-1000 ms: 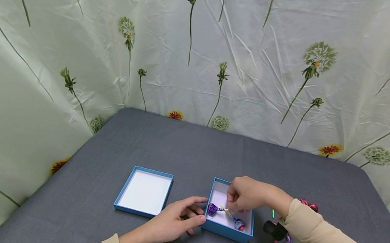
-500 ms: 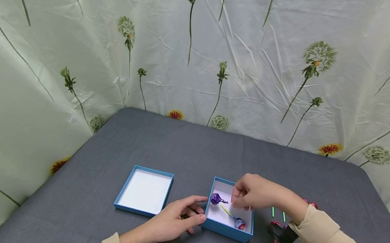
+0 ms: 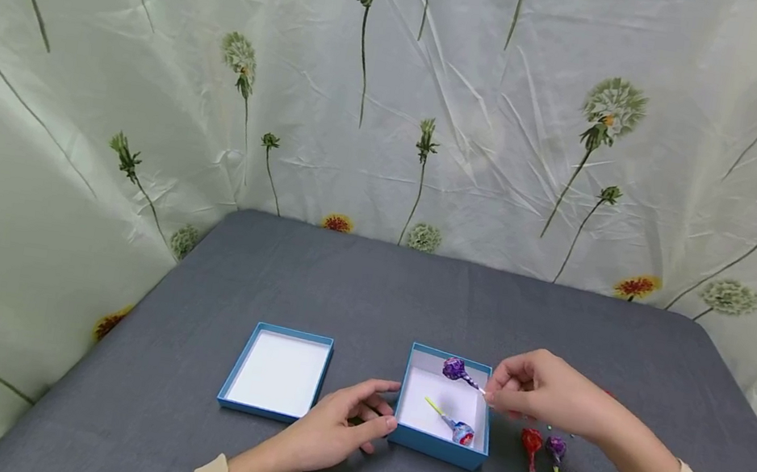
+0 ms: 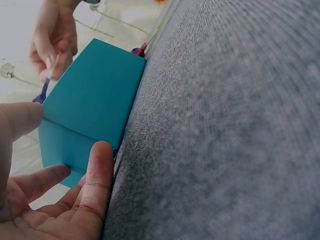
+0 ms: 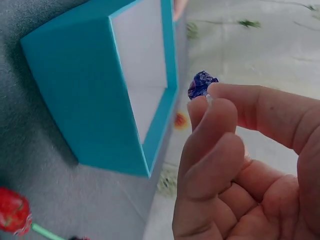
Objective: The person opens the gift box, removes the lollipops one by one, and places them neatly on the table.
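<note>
My right hand [image 3: 549, 392] pinches the white stick of a purple-wrapped lollipop [image 3: 454, 368], raised above the back right of an open blue box [image 3: 438, 447]. In the right wrist view, fingertips mostly cover the stick and the purple wrapper [image 5: 201, 84] shows beyond them. My left hand [image 3: 343, 426] rests against the box's left side with loosely spread fingers. The left wrist view shows its fingertips touching the blue wall [image 4: 97, 95]. Inside the box, a blue-and-red lollipop [image 3: 462, 433] with a yellow stick lies on the white bottom.
Left of the left hand lies the blue-edged lid [image 3: 277, 372], white inside facing up. A red lollipop [image 3: 531, 440] and a purple lollipop [image 3: 556, 447] lie right of the box. More sweets behind the right forearm are mostly hidden. A flower-print curtain [image 3: 400, 92] hangs behind the table.
My right hand has moved right and lifted the purple lollipop from low in the box to above its back right part. The left hand has stayed at the box.
</note>
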Demonstrator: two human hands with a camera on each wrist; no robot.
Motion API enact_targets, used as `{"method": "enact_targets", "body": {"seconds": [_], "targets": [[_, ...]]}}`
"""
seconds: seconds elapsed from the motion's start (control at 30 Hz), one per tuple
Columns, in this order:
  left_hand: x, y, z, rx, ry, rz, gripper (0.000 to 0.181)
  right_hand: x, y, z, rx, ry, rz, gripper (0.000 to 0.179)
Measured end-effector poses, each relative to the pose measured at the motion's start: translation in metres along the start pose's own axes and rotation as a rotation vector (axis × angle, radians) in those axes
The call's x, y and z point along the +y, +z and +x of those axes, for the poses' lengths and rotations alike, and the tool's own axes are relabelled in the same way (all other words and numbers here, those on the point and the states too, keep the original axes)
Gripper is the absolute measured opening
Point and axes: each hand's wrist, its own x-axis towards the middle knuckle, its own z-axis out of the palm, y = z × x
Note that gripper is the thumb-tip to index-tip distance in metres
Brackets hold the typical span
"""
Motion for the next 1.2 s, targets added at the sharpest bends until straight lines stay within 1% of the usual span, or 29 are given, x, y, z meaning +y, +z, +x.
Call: {"method": "enact_targets", "body": {"seconds": [0.1, 0.27, 0.33, 0.5, 0.57, 0.7, 0.83, 0.9, 1.1, 1.2], "targets": [[-0.001, 0.000, 0.000, -0.003, 0.007, -0.006, 0.051, 0.009, -0.004, -0.015, 0.049, 0.003, 0.040, 0.015], [-0.001, 0.000, -0.001, -0.006, 0.012, -0.010, 0.051, 0.025, -0.010, -0.040, 0.121, 0.026, 0.071, 0.020], [0.000, 0.000, -0.001, -0.007, 0.012, -0.012, 0.051, 0.032, -0.011, -0.050, 0.133, 0.046, 0.088, 0.022], [0.001, 0.001, 0.000, -0.005, 0.009, -0.005, 0.051, 0.049, -0.010, -0.069, 0.161, 0.057, 0.126, 0.023], [0.002, 0.001, 0.000, 0.000, 0.005, -0.002, 0.051, 0.054, -0.009, -0.075, 0.175, 0.056, 0.135, 0.024], [0.002, 0.001, 0.000, 0.006, -0.005, -0.002, 0.051, 0.063, -0.005, -0.084, 0.197, 0.088, 0.158, 0.026], [0.002, 0.002, 0.001, 0.005, 0.003, 0.000, 0.051, 0.072, 0.000, -0.096, 0.241, 0.115, 0.153, 0.027], [0.003, 0.002, 0.000, 0.003, 0.008, 0.002, 0.051, 0.074, 0.002, -0.101, 0.251, 0.144, 0.160, 0.028], [0.005, 0.001, 0.000, 0.007, 0.013, 0.006, 0.052, 0.083, 0.007, -0.109, 0.247, 0.237, 0.213, 0.033], [0.005, 0.001, 0.000, 0.004, 0.014, 0.004, 0.052, 0.092, 0.011, -0.112, 0.246, 0.258, 0.256, 0.035]]}}
